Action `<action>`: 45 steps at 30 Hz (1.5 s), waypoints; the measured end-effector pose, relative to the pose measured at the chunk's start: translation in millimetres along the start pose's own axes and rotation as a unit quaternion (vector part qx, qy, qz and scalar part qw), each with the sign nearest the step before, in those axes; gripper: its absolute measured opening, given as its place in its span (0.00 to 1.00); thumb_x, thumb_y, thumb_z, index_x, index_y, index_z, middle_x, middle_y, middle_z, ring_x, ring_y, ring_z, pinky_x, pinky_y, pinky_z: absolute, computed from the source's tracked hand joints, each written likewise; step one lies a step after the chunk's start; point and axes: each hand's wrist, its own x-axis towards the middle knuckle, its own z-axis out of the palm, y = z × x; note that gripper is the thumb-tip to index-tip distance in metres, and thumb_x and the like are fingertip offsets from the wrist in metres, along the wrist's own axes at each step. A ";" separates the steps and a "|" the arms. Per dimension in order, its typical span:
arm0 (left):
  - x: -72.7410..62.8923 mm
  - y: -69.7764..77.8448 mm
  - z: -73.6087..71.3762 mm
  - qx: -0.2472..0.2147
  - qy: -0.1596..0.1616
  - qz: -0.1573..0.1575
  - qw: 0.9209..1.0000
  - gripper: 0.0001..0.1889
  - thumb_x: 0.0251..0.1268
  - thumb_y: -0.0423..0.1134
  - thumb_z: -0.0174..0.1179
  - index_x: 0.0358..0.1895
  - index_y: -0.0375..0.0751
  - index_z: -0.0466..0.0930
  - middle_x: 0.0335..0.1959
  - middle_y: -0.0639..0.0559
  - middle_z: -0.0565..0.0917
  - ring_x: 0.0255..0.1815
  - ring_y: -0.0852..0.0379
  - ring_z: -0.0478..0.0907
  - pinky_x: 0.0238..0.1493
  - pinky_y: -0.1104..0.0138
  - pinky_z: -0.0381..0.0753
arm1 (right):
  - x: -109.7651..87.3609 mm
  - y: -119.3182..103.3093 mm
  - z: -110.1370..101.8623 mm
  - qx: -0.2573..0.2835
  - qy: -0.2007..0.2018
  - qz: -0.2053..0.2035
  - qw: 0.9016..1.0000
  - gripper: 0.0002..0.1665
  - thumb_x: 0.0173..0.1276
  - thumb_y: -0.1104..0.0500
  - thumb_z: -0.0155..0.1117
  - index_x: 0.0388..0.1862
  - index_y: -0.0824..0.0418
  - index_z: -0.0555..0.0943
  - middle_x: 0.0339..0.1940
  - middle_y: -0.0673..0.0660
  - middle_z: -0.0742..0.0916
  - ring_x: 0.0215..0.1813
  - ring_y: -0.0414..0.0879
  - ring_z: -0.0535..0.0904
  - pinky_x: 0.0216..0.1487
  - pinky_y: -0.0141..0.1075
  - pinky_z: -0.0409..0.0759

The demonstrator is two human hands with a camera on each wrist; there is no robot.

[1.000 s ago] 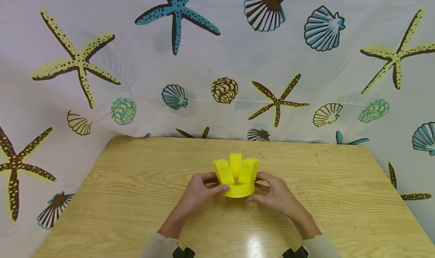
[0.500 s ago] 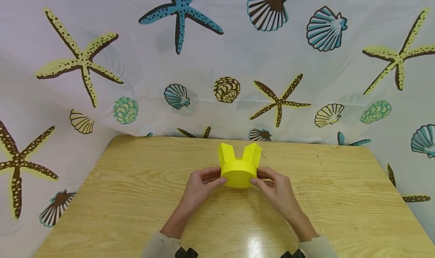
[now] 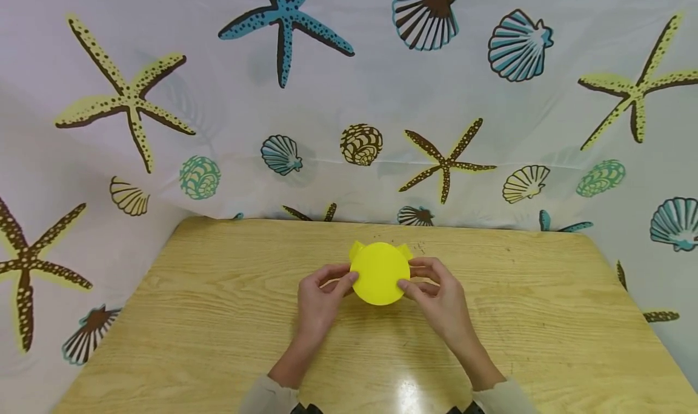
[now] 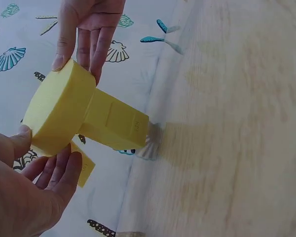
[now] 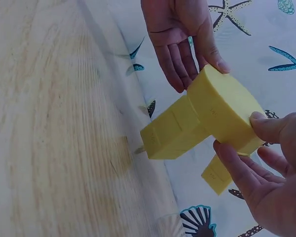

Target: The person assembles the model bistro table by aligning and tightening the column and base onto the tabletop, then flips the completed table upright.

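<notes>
Between both hands is a yellow object with a round, flat-faced base [image 3: 380, 274] and block-like prongs, its flat face turned toward the head camera. In the head view only two prong tips peek out behind the disc; the rest are hidden. My left hand [image 3: 319, 296] pinches the disc's left edge, thumb on the flat face and fingers behind. On the right edge my right hand [image 3: 440, 296] does the same. The left wrist view shows a long prong [image 4: 116, 118] pointing away from the base. Small markings show on the prong [image 5: 172, 131] in the right wrist view.
A wooden table [image 3: 218, 317] lies under the hands. Behind it and along both sides hangs a white cloth [image 3: 327, 99] printed with starfish and shells. Light glares off the tabletop near its front.
The yellow object has tipped over: its prongs pointed up before, and now its flat underside faces the head camera. Both thumbs have moved from its side onto that face.
</notes>
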 end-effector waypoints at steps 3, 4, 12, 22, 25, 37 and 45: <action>-0.8 0.6 -0.7 0.001 0.000 0.010 1.000 0.12 0.66 0.32 0.69 0.50 0.31 0.85 0.49 0.38 0.84 0.42 0.47 0.89 0.45 0.57 0.88 | -0.2 0.0 0.2 0.012 -0.017 0.001 1.000 0.24 0.67 0.63 0.74 0.61 0.60 0.79 0.50 0.62 0.85 0.41 0.53 0.89 0.42 0.45 0.89; -1.4 1.1 -0.7 0.003 -0.002 0.013 1.000 0.12 0.67 0.32 0.69 0.51 0.31 0.85 0.50 0.38 0.84 0.43 0.46 0.89 0.45 0.57 0.88 | -0.4 -0.2 -0.1 0.014 -0.021 -0.001 1.000 0.24 0.67 0.63 0.74 0.61 0.60 0.79 0.50 0.63 0.84 0.40 0.53 0.89 0.42 0.44 0.89; -0.6 3.1 -0.7 0.018 -0.026 0.024 0.999 0.14 0.67 0.32 0.68 0.54 0.35 0.85 0.53 0.39 0.85 0.44 0.45 0.89 0.46 0.56 0.88 | -0.9 -2.2 -6.3 0.016 -0.042 -0.009 0.999 0.25 0.70 0.62 0.72 0.64 0.59 0.78 0.65 0.61 0.80 0.38 0.54 0.90 0.37 0.45 0.89; -0.4 2.1 -4.7 0.037 -0.064 0.050 0.996 0.17 0.68 0.31 0.67 0.59 0.38 0.84 0.58 0.43 0.83 0.49 0.41 0.86 0.49 0.54 0.87 | 1.4 6.3 -8.7 0.018 -0.092 -0.025 0.995 0.27 0.75 0.62 0.66 0.71 0.58 0.76 0.71 0.63 0.77 0.30 0.63 0.85 0.35 0.50 0.88; -0.8 0.0 -5.1 0.062 -0.079 0.055 0.993 0.20 0.66 0.31 0.69 0.62 0.39 0.83 0.60 0.43 0.81 0.51 0.41 0.85 0.50 0.60 0.87 | 1.2 8.3 -9.8 0.018 -0.094 -0.016 0.995 0.26 0.75 0.60 0.66 0.70 0.57 0.77 0.71 0.60 0.78 0.29 0.63 0.84 0.35 0.50 0.88; 4.8 -6.7 -6.5 0.099 -0.094 0.070 0.988 0.22 0.64 0.32 0.71 0.62 0.39 0.83 0.59 0.43 0.81 0.51 0.43 0.85 0.54 0.64 0.85 | 4.1 15.7 -11.4 0.026 -0.112 -0.009 0.993 0.26 0.75 0.60 0.66 0.70 0.60 0.77 0.72 0.60 0.77 0.33 0.62 0.86 0.35 0.49 0.88; 5.5 -13.9 -6.6 0.090 -0.105 0.049 0.989 0.22 0.66 0.31 0.70 0.63 0.37 0.82 0.62 0.42 0.80 0.53 0.39 0.84 0.55 0.65 0.84 | 4.2 18.4 -13.3 0.033 -0.115 0.018 0.993 0.27 0.75 0.59 0.67 0.70 0.60 0.77 0.73 0.62 0.75 0.37 0.66 0.86 0.38 0.50 0.88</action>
